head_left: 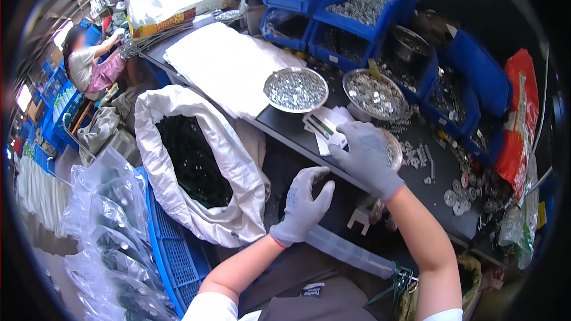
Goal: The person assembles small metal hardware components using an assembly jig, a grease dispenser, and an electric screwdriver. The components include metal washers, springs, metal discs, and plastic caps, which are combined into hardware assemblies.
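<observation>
Both my hands wear grey gloves. My right hand [372, 157] is over the table edge, thumb and forefinger closed on one end of a flat white piece with a green strip [322, 127]. White paper-like sheets [339, 115] lie under and beside that piece. My left hand [302, 207] hangs in front of the table, fingers curved and thumb apart, with nothing in it. Behind the right hand, a round dish [392, 150] of small parts is partly hidden. Two metal bowls, one with shiny small parts [295, 89] and another with flat metal pieces [375, 94], stand farther back.
Blue bins [357, 12] of metal hardware line the table's back. Loose washers and screws [461, 196] lie at right, near a red bag [520, 113]. An open white sack [238, 190] with dark contents stands left, beside a blue crate [172, 249]. A person [89, 62] sits at far left.
</observation>
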`<act>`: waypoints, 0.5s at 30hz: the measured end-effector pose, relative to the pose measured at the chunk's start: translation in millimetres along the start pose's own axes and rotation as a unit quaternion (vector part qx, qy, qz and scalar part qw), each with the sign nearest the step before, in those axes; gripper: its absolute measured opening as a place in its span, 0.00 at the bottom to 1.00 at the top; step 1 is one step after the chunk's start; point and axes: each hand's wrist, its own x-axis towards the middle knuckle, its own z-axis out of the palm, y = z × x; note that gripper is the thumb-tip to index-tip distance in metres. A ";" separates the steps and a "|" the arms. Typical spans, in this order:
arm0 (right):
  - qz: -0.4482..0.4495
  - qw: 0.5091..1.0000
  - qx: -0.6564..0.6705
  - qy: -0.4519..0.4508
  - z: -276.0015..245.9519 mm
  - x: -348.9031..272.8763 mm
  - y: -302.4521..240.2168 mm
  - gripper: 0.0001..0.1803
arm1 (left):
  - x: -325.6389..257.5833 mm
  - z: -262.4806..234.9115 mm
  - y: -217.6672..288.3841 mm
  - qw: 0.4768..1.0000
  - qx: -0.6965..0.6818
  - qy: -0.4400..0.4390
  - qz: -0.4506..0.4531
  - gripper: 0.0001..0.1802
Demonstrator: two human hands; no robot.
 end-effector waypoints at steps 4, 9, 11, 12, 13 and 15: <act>0.084 0.981 -0.129 -0.113 41.1 43.8 4.8 0.27 | 16.5 -14.9 -17.5 0.991 0.100 0.025 0.085 0.16; 0.155 0.979 -0.005 -0.135 51.6 52.4 28.3 0.20 | 51.1 -20.1 -26.5 0.980 0.172 0.027 0.102 0.19; 0.191 0.972 0.047 -0.126 51.6 51.4 31.9 0.17 | 68.6 -12.8 -34.9 0.967 0.201 -0.001 0.154 0.20; 0.197 0.972 0.059 -0.114 50.9 50.7 31.4 0.16 | 74.0 -8.1 -39.1 0.957 0.232 -0.008 0.172 0.22; 0.202 0.972 0.071 -0.098 49.5 50.1 30.9 0.14 | 79.2 -5.0 -43.3 0.958 0.230 -0.010 0.172 0.22; 0.174 0.979 0.083 -0.066 46.2 48.0 33.2 0.13 | 85.8 0.9 -51.9 0.930 0.283 -0.043 0.230 0.23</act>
